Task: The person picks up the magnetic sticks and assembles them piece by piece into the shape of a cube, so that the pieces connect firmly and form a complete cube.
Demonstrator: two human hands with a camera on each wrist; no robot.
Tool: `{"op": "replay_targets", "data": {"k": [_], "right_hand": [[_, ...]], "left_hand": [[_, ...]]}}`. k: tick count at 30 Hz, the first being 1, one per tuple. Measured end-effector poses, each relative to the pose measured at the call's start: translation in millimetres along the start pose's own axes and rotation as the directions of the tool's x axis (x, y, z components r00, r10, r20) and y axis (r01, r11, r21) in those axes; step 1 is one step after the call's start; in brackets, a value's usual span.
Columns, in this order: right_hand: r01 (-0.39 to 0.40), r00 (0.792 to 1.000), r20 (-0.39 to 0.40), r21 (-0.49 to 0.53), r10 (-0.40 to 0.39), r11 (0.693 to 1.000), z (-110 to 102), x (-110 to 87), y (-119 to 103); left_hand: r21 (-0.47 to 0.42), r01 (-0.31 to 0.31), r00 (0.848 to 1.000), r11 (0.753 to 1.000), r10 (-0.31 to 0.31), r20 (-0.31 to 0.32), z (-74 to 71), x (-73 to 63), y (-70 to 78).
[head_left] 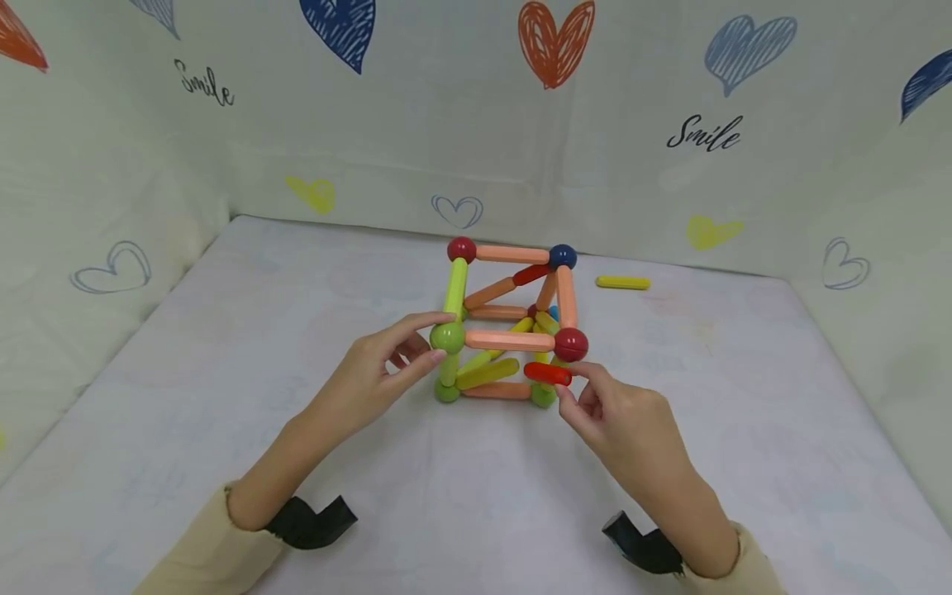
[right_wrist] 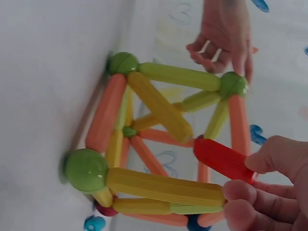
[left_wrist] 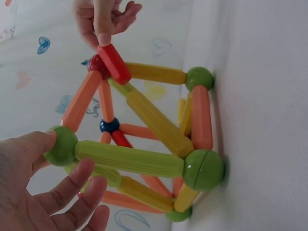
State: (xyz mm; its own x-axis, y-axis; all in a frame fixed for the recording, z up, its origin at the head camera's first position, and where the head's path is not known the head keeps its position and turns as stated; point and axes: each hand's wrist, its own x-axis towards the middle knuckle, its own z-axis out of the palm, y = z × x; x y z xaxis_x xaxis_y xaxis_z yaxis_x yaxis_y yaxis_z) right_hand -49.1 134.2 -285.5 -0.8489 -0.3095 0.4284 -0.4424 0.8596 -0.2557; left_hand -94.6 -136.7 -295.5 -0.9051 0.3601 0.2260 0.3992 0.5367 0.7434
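Observation:
A cube-like frame of magnetic sticks and balls stands on the table. My left hand (head_left: pixel 368 364) pinches the green ball (head_left: pixel 448 337) at its upper front left corner between thumb and index finger. In my right hand (head_left: pixel 632 421), thumb and fingertips pinch a short red stick (head_left: pixel 547 373) by its right end, just below the dark red ball (head_left: pixel 571 345). A yellow stick (right_wrist: pixel 161 106) slants up from the lower front left green ball (head_left: pixel 447 391). Its free end lies near the red stick, with a small gap visible in the right wrist view.
One loose yellow stick (head_left: pixel 623 283) lies on the white table (head_left: pixel 706 397), behind and right of the frame. At the frame's back, another red stick (head_left: pixel 531 275) forms part of a diagonal. A blue ball (head_left: pixel 563 256) marks the upper back right corner. Patterned cloth (head_left: pixel 461 124) hangs behind.

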Motion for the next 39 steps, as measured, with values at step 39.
{"op": "replay_targets", "data": {"k": [39], "right_hand": [[-0.042, 0.986, -0.125, 0.477, 0.115, 0.878, 20, -12.9, 3]], "left_hand": [[-0.005, -0.014, 1.0, 1.0, 0.014, -0.002, -2.3, -1.4, -1.1]]}}
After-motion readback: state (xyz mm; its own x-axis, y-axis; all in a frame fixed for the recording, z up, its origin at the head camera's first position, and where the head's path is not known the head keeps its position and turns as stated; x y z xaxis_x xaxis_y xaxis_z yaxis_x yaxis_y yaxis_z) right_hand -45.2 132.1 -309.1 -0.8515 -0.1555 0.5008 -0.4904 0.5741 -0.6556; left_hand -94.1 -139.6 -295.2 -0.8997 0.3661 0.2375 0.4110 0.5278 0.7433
